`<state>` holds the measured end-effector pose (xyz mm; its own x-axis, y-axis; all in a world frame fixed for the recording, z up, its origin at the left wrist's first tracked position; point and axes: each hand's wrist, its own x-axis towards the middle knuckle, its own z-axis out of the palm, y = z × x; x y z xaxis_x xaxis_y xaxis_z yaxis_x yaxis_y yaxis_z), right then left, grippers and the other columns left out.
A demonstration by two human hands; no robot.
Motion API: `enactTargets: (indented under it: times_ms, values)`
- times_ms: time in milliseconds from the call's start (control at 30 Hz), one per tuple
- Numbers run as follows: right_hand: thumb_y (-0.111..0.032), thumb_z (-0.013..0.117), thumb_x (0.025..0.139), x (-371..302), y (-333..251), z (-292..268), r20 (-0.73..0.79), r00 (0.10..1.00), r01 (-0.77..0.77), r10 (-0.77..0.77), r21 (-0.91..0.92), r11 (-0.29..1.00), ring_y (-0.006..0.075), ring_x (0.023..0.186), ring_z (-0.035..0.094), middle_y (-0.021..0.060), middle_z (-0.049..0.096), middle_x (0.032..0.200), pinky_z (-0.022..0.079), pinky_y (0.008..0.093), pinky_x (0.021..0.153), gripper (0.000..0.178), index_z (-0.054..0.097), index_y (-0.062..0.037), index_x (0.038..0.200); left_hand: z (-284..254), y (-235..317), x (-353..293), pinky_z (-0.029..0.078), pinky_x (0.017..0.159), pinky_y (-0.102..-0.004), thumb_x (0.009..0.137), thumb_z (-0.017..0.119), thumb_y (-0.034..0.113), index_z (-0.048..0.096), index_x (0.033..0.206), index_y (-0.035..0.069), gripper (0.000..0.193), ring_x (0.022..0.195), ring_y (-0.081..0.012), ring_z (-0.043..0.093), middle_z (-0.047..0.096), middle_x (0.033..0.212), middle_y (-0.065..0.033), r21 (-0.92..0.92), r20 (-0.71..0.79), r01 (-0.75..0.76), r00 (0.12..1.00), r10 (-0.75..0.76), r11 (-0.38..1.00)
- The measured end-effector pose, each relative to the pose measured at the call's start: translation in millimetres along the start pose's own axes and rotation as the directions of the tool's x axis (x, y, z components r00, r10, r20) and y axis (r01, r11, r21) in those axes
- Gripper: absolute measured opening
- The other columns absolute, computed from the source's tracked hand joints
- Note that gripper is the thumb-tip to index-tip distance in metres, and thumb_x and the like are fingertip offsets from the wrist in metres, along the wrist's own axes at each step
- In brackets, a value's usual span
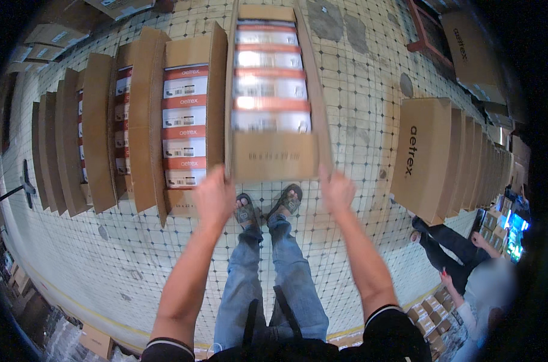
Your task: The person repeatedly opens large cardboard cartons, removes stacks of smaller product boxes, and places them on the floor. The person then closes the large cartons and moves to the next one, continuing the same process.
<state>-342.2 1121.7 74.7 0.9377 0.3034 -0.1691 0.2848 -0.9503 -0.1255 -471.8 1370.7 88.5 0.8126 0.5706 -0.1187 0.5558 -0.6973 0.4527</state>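
In front of my feet stands an open cardboard carton (277, 158), its long side flaps raised and its near flap facing me. Inside it, white-and-orange shoe boxes (268, 87) are packed in a row. My left hand (214, 196) is closed on the near left corner of the carton's flap. My right hand (338, 192) grips the near right corner the same way. Both hands look slightly smeared by motion, as does the carton. Just left of it, another open carton (217, 102) holds similar shoe boxes (185, 114).
More open cartons (99, 133) line up to the left. A row of brown cartons (423, 157) stands on the right, near a red metal frame (429, 30). At the lower right, another person (473, 277) is beside stacked boxes (428, 314). The floor is tiled (358, 139).
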Motion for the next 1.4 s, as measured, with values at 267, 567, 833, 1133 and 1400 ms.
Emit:
enactTargets:
  times_ms: [267,567,833,1133,1400]
  values:
    - [-0.044,0.046,0.097,247,-80,-146,-0.613,0.754,0.384,-0.235,0.121,0.916,0.0411,0.083,0.061,0.0198,0.064,0.086,0.046,0.0516,0.069,0.044,0.056,-0.0040,0.083,-70,109,246,0.048,0.081,-0.0484,0.089,0.055,0.024,0.063,0.107,0.007,0.026,0.094,-0.0409,0.062,0.066,0.101,-0.0183,-0.396,-0.540,-0.143,0.835,-0.104,0.907]
    - [-0.043,0.044,0.096,313,-102,-186,-0.570,0.814,0.206,-0.116,0.095,0.974,0.0410,0.090,0.063,0.0194,0.067,0.093,0.048,0.0529,0.078,0.043,0.066,-0.0065,0.089,-107,149,303,0.049,0.086,-0.0456,0.089,0.054,0.017,0.063,0.109,0.008,0.024,0.102,-0.0372,0.064,0.069,0.104,-0.0190,-0.444,-0.474,-0.063,0.863,-0.174,0.894]
    - [-0.044,0.044,0.097,318,-102,-186,-0.555,0.823,0.210,-0.118,0.105,0.972,0.0397,0.095,0.062,0.0190,0.067,0.096,0.048,0.0520,0.081,0.043,0.065,-0.0065,0.091,-106,148,312,0.049,0.084,-0.0478,0.088,0.054,0.018,0.063,0.106,0.006,0.023,0.099,-0.0395,0.064,0.068,0.101,-0.0215,-0.416,-0.479,-0.017,0.854,-0.203,0.909]
    - [-0.042,0.045,0.097,313,-103,-184,-0.592,0.795,0.271,-0.133,0.151,0.951,0.0410,0.090,0.061,0.0190,0.066,0.092,0.047,0.0529,0.078,0.041,0.065,-0.0069,0.090,-96,138,318,0.049,0.082,-0.0478,0.087,0.054,0.022,0.064,0.104,0.006,0.025,0.096,-0.0403,0.064,0.068,0.098,-0.0214,-0.366,-0.510,-0.022,0.841,-0.181,0.930]
    - [-0.043,0.044,0.098,287,-100,-167,-0.565,0.823,0.179,-0.065,0.149,0.972,0.0431,0.086,0.062,0.0199,0.065,0.092,0.048,0.0526,0.072,0.042,0.061,-0.0062,0.089,-72,118,300,0.047,0.081,-0.0469,0.091,0.054,0.022,0.062,0.107,0.007,0.023,0.094,-0.0380,0.061,0.065,0.101,-0.0149,-0.360,-0.584,-0.185,0.809,-0.066,0.914]
